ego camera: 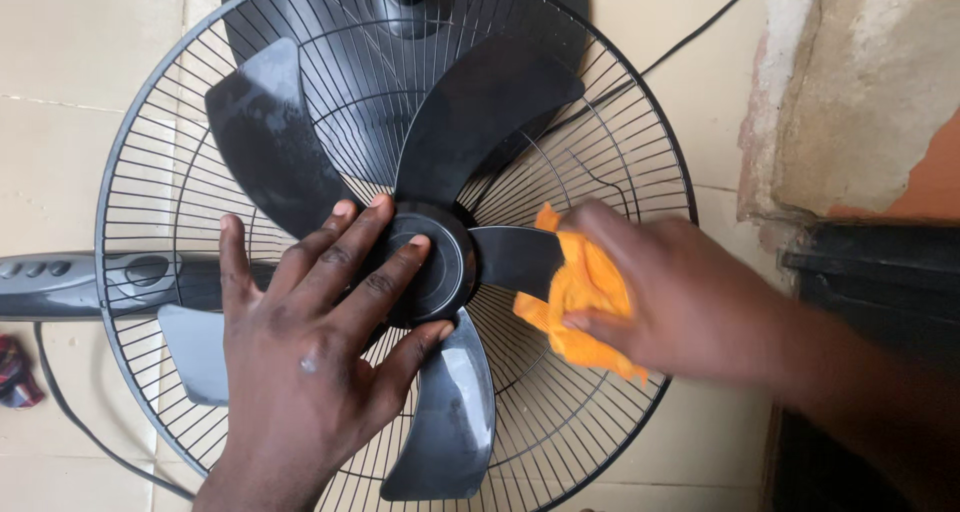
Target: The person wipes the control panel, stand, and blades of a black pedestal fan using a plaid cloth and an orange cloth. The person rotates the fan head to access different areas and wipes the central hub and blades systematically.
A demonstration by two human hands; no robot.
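You are looking down at a pale tiled floor (60, 62). A black fan (395, 122) lies flat on it, its control stem (80, 277) reaching left. A black cable (690, 37) runs off from the fan's upper right, and another cable (75, 422) curves away at its lower left.

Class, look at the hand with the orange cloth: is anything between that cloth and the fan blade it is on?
Nothing visible: the right hand presses the orange cloth straight onto the fan blade. No front grille covers the blades; only the rear grille lies behind.
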